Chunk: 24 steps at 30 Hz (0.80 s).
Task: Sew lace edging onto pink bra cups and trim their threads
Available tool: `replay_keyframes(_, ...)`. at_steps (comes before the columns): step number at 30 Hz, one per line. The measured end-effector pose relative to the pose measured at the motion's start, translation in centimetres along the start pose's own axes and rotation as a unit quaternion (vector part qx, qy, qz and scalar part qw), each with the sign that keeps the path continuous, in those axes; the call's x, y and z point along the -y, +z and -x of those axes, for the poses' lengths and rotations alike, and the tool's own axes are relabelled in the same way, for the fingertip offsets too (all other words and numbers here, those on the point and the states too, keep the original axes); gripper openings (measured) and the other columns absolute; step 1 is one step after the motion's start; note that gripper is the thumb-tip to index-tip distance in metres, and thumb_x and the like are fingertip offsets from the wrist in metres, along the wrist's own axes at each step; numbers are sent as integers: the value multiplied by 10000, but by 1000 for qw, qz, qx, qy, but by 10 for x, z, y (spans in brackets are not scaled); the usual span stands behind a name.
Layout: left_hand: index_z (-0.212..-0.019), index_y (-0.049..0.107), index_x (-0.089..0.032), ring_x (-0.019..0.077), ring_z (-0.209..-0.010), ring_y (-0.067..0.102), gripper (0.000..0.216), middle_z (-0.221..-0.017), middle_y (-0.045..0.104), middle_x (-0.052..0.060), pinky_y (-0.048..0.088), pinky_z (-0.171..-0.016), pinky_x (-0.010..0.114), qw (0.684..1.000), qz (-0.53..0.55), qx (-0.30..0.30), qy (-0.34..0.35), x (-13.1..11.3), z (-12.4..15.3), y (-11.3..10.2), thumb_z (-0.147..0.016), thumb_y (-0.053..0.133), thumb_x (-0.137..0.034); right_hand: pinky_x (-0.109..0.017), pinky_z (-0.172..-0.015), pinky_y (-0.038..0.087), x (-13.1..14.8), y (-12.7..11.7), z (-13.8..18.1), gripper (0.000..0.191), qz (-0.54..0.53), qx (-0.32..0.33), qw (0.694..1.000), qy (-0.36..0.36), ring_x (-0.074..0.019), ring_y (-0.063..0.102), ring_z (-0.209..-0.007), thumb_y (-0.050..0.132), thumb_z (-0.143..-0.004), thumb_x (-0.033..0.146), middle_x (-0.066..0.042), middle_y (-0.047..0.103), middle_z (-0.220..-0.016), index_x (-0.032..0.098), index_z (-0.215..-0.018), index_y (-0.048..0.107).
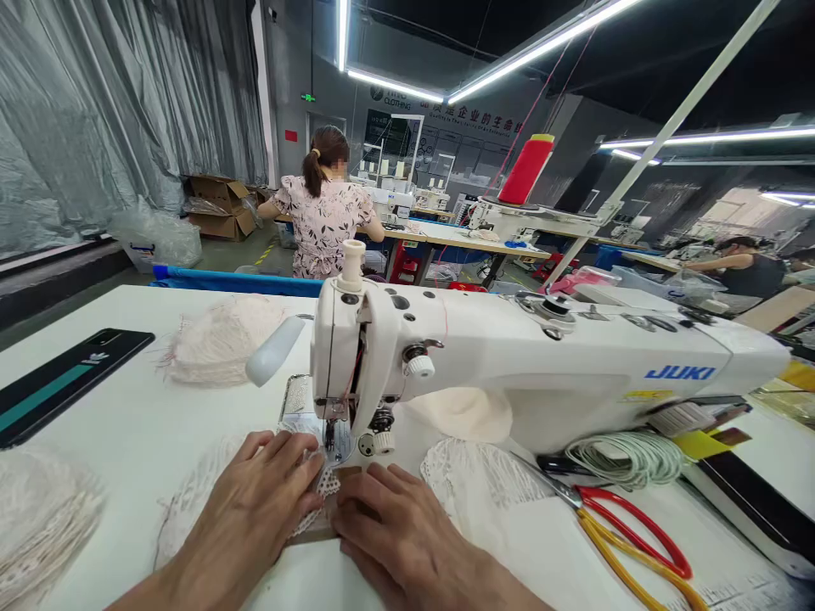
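A white lace piece (328, 485) lies by the needle and presser foot (329, 434) of a white JUKI sewing machine (471, 331). To the left of the needle, my left hand (261, 488) is closed on the lace, fingers bent and close together. My right hand (398, 518) is just right of it, its curled fingers pinching the lace edge in front of the foot. The fingertips hide part of the lace. More white lace (197, 492) spreads out under and beside my left hand.
Lace stacks (220, 339) lie behind on the left and at the near left (42, 518). A phone (70, 378) rests at the far left. Right of my hands are more lace (477, 475), scissors (627, 526) and coiled cord (627, 458). Another person (328, 204) sits ahead.
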<state>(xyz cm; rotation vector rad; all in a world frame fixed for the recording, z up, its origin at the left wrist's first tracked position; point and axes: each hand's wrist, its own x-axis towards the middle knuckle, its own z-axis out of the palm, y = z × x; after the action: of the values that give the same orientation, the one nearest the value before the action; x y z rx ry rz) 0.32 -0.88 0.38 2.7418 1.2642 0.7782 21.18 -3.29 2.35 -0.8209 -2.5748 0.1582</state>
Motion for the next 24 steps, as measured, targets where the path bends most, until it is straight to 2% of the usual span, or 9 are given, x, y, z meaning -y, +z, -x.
replay_keyframes(3,-990,558,-257,180,-890,587,232,-1003,628,-8,300,-853,402,1000,1,-19,-12,-5,1,1,-903,381,-136,-281,-673,458,-1,2,2,109,2,-8,1000,4,-168,530,-833,509,-863,166,-66,597,-955,163,-939,587)
replay_keyframes(9,-1035,556,-245,187,-939,563,275,-1046,619,25,295,-841,408,999,-38,-14,-21,-10,3,3,-934,315,-159,-285,-636,440,0,3,4,121,10,-8,1000,9,-171,530,-808,503,-866,178,-60,578,-910,166,-950,590)
replay_keyframes(17,-1027,569,-228,182,-884,555,338,-984,627,39,297,-820,400,997,-73,-29,-8,-12,3,9,-953,244,-170,-287,-630,419,-3,3,2,137,45,-3,999,-14,-172,546,-903,539,-874,235,-45,609,-1100,172,-987,584)
replay_keyframes(20,-1002,565,-223,174,-881,565,340,-957,627,32,295,-815,392,996,-77,-40,-7,-11,1,10,-940,240,-146,-287,-624,401,-6,6,2,120,58,-18,998,-29,-164,542,-905,549,-878,255,-11,631,-1096,172,-950,596)
replay_keyframes(24,-1022,547,-212,162,-843,583,300,-898,627,13,295,-802,376,995,-89,-44,21,-6,-1,11,-913,289,-105,-293,-621,385,-6,13,1,162,83,-46,995,-38,-169,544,-887,539,-891,309,-18,645,-1063,181,-968,602)
